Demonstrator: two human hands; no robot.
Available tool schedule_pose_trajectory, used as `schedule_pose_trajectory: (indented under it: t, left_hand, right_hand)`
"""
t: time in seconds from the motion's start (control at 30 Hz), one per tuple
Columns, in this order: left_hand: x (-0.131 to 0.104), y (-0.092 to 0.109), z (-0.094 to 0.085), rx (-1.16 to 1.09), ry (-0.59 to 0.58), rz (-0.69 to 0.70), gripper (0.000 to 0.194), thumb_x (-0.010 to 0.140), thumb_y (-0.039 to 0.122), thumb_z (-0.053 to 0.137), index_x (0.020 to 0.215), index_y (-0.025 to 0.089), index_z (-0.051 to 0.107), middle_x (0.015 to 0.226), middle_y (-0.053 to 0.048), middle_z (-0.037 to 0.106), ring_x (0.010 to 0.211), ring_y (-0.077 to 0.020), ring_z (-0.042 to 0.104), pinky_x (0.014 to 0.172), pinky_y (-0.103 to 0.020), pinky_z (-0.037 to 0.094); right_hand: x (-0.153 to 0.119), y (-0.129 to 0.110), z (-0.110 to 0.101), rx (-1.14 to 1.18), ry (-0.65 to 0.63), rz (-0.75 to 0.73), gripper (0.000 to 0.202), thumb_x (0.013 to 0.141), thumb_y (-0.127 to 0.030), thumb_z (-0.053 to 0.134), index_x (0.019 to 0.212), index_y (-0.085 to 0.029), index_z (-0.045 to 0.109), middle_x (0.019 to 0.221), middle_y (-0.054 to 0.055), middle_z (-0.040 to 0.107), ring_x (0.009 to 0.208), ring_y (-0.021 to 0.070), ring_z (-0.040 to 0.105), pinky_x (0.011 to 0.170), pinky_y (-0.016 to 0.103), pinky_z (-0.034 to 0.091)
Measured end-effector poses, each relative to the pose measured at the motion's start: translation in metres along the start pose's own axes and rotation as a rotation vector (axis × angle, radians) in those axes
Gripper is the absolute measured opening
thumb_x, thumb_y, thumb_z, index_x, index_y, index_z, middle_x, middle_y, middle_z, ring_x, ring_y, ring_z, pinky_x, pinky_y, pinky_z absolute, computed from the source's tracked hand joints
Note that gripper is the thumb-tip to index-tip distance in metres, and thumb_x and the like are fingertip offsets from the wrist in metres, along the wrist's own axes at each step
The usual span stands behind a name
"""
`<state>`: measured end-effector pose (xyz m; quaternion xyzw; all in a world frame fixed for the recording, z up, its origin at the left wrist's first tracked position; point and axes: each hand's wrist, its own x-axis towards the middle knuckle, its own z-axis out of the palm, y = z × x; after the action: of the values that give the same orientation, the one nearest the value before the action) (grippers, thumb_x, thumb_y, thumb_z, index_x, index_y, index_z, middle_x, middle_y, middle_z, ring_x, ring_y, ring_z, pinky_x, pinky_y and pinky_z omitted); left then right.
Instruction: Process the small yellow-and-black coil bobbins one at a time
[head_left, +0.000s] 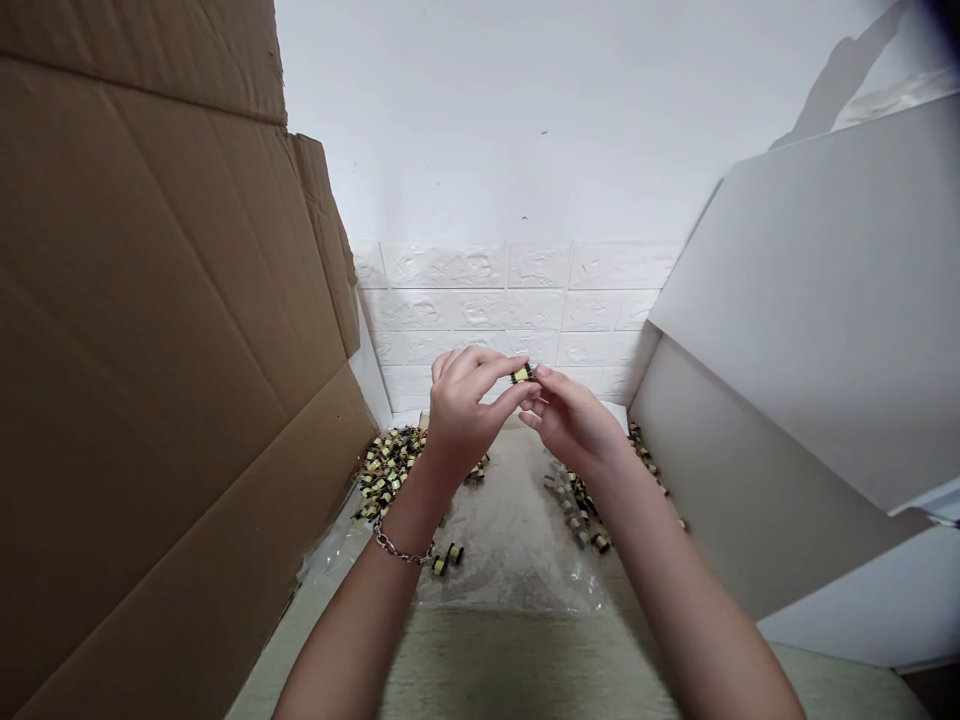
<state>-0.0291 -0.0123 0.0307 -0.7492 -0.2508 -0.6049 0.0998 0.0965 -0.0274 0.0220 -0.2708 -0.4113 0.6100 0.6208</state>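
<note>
Head view: the left hand (466,402) pinches a yellow-and-black coil (522,374) between its fingers (491,374), the right hand (576,418) curls at its end, grip unclear to me, with similar coils (384,468) heaped below them.

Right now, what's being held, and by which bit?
A small spool: the left hand pinches its top and bottom. The right hand is at its right end; its grip is unclear.
</note>
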Motion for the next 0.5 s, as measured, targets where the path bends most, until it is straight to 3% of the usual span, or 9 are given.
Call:
schedule_pose_trajectory:
  t: [0.13, 0.5]
  left_hand:
    - [-0.0001, 0.0004, -0.0007, 0.023, 0.000, -0.007, 0.016, 0.069, 0.028, 0.062, 0.083, 0.021, 0.063, 0.074, -0.001, 0.060, 0.073, -0.0127, 0.055, 0.073, -0.029, 0.038]
    - [0.0001, 0.0034, 0.0015, 0.034, -0.017, -0.026, 0.015, 0.068, 0.027, 0.063, 0.082, 0.020, 0.063, 0.075, -0.001, 0.061, 0.073, -0.0126, 0.055, 0.077, -0.031, 0.036]
  right_hand:
    - [-0.0013, -0.0004, -0.0001, 0.097, -0.025, 0.111, 0.016, 0.061, -0.034, 0.067, 0.067, -0.023, 0.057, 0.058, -0.007, 0.048, 0.056, 0.0081, 0.047, 0.059, 0.022, 0.039]
    - [0.0000, 0.0012, -0.0009, 0.198, -0.045, 0.162, 0.013, 0.064, -0.030, 0.065, 0.070, -0.024, 0.056, 0.062, -0.007, 0.052, 0.060, 0.0082, 0.050, 0.071, 0.029, 0.043]
